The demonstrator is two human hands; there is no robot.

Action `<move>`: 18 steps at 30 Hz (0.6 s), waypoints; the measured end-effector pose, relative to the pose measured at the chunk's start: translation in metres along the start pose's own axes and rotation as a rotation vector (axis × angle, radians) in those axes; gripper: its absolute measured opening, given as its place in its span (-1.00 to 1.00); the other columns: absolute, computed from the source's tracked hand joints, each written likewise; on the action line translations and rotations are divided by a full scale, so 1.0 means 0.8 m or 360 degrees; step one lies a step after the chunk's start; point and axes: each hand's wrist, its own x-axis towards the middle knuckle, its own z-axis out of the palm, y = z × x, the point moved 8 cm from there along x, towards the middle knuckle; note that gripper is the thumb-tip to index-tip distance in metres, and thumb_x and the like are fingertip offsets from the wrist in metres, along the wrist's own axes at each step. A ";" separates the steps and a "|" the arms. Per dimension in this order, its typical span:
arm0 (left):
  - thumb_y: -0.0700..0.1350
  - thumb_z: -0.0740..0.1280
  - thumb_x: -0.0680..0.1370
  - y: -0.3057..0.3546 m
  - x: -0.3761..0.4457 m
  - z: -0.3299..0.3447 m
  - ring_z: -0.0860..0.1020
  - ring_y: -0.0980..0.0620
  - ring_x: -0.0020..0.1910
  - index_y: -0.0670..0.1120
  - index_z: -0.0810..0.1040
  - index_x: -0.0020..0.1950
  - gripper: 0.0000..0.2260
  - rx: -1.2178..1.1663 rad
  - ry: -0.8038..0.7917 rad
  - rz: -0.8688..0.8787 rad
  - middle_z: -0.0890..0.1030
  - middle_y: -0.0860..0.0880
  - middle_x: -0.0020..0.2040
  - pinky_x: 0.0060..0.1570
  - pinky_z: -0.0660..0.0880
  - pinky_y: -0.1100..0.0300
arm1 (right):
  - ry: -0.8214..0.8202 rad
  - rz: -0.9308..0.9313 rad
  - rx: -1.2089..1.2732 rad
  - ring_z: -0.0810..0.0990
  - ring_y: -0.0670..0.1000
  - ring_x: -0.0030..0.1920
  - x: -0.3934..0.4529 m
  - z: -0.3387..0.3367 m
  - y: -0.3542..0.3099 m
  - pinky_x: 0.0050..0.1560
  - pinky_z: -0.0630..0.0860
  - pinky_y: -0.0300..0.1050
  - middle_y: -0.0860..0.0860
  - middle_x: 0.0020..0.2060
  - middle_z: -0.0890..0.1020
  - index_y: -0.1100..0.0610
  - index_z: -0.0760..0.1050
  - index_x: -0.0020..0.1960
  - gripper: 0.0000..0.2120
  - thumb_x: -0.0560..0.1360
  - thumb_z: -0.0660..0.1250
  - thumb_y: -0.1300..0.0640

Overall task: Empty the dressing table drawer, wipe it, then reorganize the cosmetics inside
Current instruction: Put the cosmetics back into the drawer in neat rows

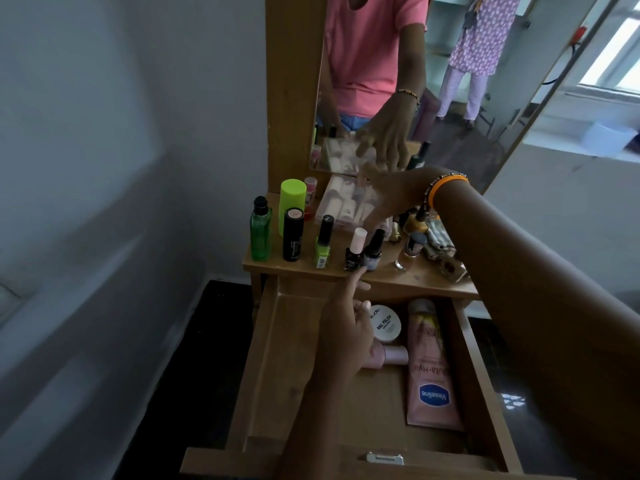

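Observation:
The wooden drawer [270, 358] stands pulled out under the dressing tabletop [419, 279]. Inside lie a pink Vaseline tube [431, 375], a white nail polish remover jar [387, 324] and a pink bottle [393, 355] on its side. My left hand [346, 329] hovers over the drawer's back, index finger stretched up to the grey nail polish bottle [374, 252] at the tabletop's front edge; it holds nothing I can see. My right hand [391, 197], fingers spread and blurred, reaches over a clear box of cosmetics [341, 202] at the back.
On the tabletop stand a green bottle [260, 233], a lime cylinder [292, 199], a black stick [293, 239], a green nail polish [323, 244], a dark polish with a white cap [355, 251] and more small bottles at the right. The mirror [460, 98] rises behind. A wall is at the left.

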 end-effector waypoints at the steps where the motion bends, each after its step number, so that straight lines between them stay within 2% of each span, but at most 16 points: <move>1: -0.27 0.22 0.56 -0.001 -0.001 -0.001 0.51 0.23 -0.10 0.17 0.31 0.41 -0.50 0.0004 -0.0003 0.0001 0.49 0.18 0.11 -0.09 0.43 0.50 | 0.0039 -0.0007 -0.0017 0.38 0.21 0.29 -0.004 -0.006 0.001 0.22 0.46 0.20 0.12 0.37 0.32 -0.08 0.00 0.40 -0.05 0.22 0.51 -0.18; 3: -0.29 0.21 0.56 -0.004 0.000 0.000 0.51 0.19 -0.08 0.23 0.30 0.40 -0.47 0.0039 0.0002 0.0032 0.49 0.19 0.10 -0.06 0.46 0.42 | 0.0056 -0.0012 0.0006 0.42 0.19 0.23 -0.011 -0.011 0.005 0.12 0.52 0.19 0.09 0.31 0.35 -0.08 0.03 0.36 -0.10 0.22 0.52 -0.15; 6: -0.31 0.20 0.56 -0.005 0.001 0.000 0.51 0.16 -0.03 0.25 0.28 0.39 -0.44 0.0083 0.0010 0.0064 0.49 0.20 0.09 -0.02 0.50 0.33 | 0.0089 -0.0033 0.0009 0.41 0.18 0.23 -0.016 -0.022 0.011 0.16 0.49 0.18 0.12 0.31 0.37 -0.05 0.05 0.36 -0.13 0.24 0.51 -0.11; 10: -0.30 0.20 0.56 -0.003 0.000 0.000 0.51 0.20 -0.02 0.22 0.32 0.37 -0.49 0.0082 -0.0003 0.0074 0.48 0.22 0.11 -0.06 0.44 0.44 | 0.0126 -0.0031 0.0006 0.38 0.18 0.27 -0.024 -0.031 0.022 0.26 0.41 0.18 0.11 0.33 0.37 -0.06 0.07 0.34 -0.13 0.20 0.49 -0.17; 12: -0.30 0.21 0.57 -0.002 0.001 0.000 0.51 0.23 -0.04 0.18 0.35 0.36 -0.52 0.0112 0.0004 0.0058 0.47 0.24 0.10 -0.11 0.42 0.50 | 0.0139 -0.0039 0.0032 0.38 0.17 0.26 -0.036 -0.036 0.026 0.27 0.40 0.15 0.12 0.30 0.38 -0.02 0.08 0.34 -0.16 0.24 0.48 -0.14; 16: -0.23 0.22 0.58 0.001 -0.001 0.000 0.54 0.21 -0.13 0.06 0.47 0.21 -0.73 0.0113 -0.0022 0.0052 0.53 0.15 0.01 -0.20 0.42 0.46 | 0.0213 -0.0147 0.0164 0.43 0.17 0.20 -0.078 -0.050 0.023 0.20 0.46 0.16 0.14 0.26 0.40 0.03 0.06 0.34 -0.19 0.29 0.50 -0.02; 18: -0.17 0.19 0.60 0.006 -0.008 -0.004 0.52 0.21 -0.26 0.01 0.52 0.06 -0.85 0.0068 -0.0004 0.0034 0.55 0.11 -0.14 -0.29 0.41 0.42 | 0.0246 -0.0225 0.0236 0.48 0.14 0.10 -0.111 -0.048 0.019 0.06 0.52 0.10 0.13 0.20 0.42 -0.02 0.07 0.27 -0.24 0.28 0.51 0.03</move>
